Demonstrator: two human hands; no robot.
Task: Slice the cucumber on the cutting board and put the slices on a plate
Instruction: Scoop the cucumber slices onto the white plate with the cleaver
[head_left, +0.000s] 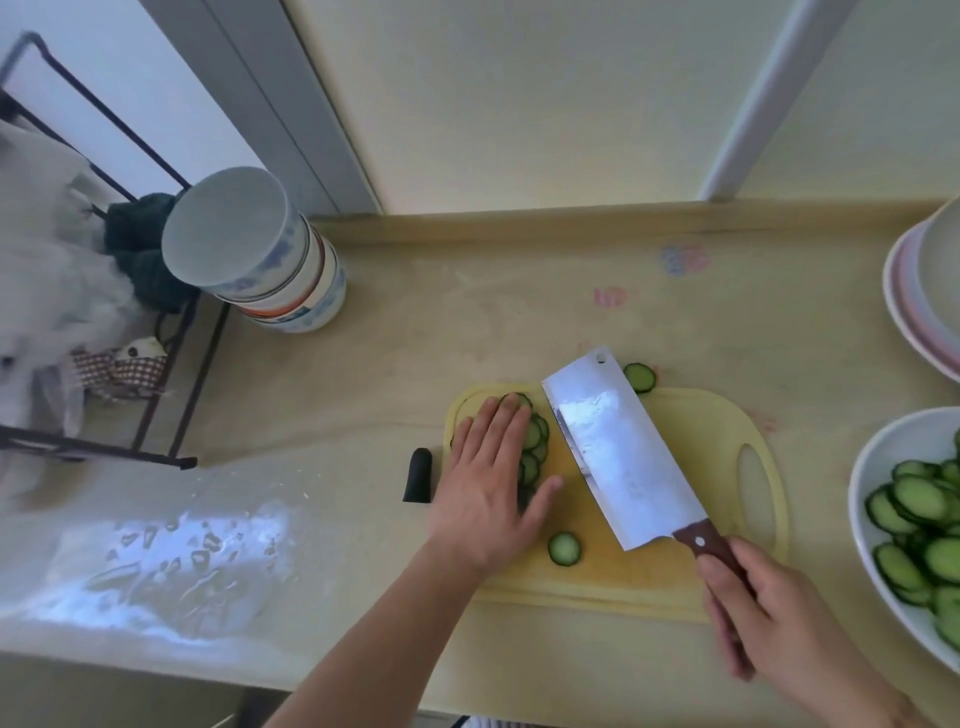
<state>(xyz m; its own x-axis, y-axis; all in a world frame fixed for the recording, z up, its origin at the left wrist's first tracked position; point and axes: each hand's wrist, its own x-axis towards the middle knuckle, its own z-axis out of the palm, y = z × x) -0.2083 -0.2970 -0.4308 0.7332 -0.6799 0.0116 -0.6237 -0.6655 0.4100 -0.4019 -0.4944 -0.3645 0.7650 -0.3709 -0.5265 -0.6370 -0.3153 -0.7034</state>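
A yellow cutting board (670, 566) lies on the counter. My left hand (491, 483) rests flat, fingers straight, on a row of cucumber slices (534, 441) at the board's left end. One loose slice (564, 548) lies near my thumb, another slice (640, 377) sits at the board's far edge. My right hand (769, 623) grips the wooden handle of a cleaver (618, 452), whose broad blade lies tilted just right of the slices. A white plate (865, 499) at the right edge holds several cucumber slices (919, 530).
A stack of bowls (260, 249) stands upside down at the back left beside a black wire rack (156, 415). A small black object (418, 475) lies left of the board. Pink-rimmed plates (914, 306) sit at the far right. Water drops wet the counter front left.
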